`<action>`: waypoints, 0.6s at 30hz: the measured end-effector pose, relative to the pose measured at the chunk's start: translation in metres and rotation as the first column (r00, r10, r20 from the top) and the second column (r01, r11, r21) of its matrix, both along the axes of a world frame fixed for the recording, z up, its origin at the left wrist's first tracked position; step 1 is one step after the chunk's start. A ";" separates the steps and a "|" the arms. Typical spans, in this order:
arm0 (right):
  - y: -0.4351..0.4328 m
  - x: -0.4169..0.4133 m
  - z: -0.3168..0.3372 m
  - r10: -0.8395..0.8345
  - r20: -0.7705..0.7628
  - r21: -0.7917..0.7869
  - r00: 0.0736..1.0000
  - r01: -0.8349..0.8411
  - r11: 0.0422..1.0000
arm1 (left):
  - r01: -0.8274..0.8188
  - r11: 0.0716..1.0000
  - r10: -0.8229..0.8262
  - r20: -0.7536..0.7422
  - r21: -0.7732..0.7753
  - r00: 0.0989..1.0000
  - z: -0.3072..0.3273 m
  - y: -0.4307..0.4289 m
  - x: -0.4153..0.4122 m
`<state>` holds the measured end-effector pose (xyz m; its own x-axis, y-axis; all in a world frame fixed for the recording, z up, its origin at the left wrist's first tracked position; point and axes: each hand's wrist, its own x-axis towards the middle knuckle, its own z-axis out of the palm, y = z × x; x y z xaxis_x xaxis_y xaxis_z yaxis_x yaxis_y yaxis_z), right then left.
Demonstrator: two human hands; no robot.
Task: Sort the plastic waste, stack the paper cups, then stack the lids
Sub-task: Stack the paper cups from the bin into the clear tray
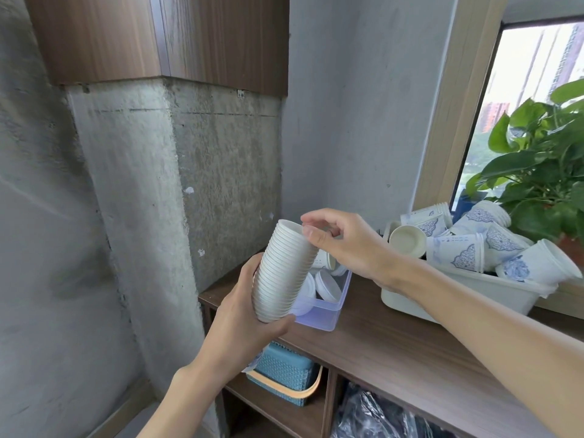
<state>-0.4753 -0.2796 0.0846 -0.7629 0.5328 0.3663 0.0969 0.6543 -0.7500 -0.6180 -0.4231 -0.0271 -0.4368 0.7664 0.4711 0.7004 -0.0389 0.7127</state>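
Wooden counter (395, 349) runs from the concrete pillar at its left end toward the window; white tub (467, 295) sits by the right back edge, heaped with patterned paper cups (455, 251) lying every way, not yet nested; leafy plant (537, 159) behind it on the sill; clear box (328, 314) at the left back corner, loose lids (328, 286) inside; held up in front of that box, off the counter, the stack of lids (284, 273), tall, its top leaning a little to the right; left hand (240, 317) wraps the stack's lower end, fingers curled behind, thumb under the base; right hand (344, 241) pinches the uppermost rim between thumb and forefinger, other fingers tucked. Step in hand, by my reading: seating the top lid; to do it well, grip the lower end firmly, square the rim before pressing, push straight along the stack's axis; a skewed lid would likely jam or tip the column.
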 end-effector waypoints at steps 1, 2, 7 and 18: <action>0.001 -0.001 -0.001 0.005 0.009 -0.012 1.000 -0.005 1.000 | 0.000 1.000 0.000 -0.001 0.003 1.000 -0.002 0.000 -0.001; 0.003 -0.003 -0.003 0.013 0.025 -0.026 1.000 -0.013 1.000 | -0.002 1.000 0.002 0.001 0.003 1.000 -0.005 0.000 -0.003; 0.032 -0.019 -0.025 -0.134 -0.012 -0.080 0.991 0.132 0.988 | -0.041 0.999 0.041 0.049 0.010 0.998 -0.018 0.002 -0.012; 0.097 -0.055 -0.106 -0.451 0.120 -0.102 0.884 0.463 0.881 | -0.067 0.996 0.070 0.038 -0.066 0.997 -0.041 0.012 -0.046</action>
